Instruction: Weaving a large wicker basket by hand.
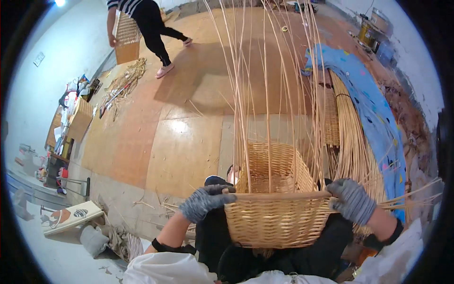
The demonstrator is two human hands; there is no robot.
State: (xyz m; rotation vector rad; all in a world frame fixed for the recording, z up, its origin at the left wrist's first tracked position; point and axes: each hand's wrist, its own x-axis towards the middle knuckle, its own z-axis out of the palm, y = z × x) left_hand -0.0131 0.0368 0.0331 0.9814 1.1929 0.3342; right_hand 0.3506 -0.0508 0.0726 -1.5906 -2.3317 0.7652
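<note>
A woven wicker basket [276, 220] rests over my dark-trousered legs, with long pale upright rods [268, 132] rising from it. My left hand [205, 203], in a grey knitted glove, has its fingers closed on the left end of the basket's near rim. At the rim's right end, my right hand [352, 201], also gloved in grey, grips the corner.
Another person [153, 35] stands at upper left beside a woven panel [126, 47]. Bundled canes [359, 170] and a blue patterned cloth [378, 123] lie to my right. A cluttered shelf [71, 132] and a pale board [71, 217] are at left.
</note>
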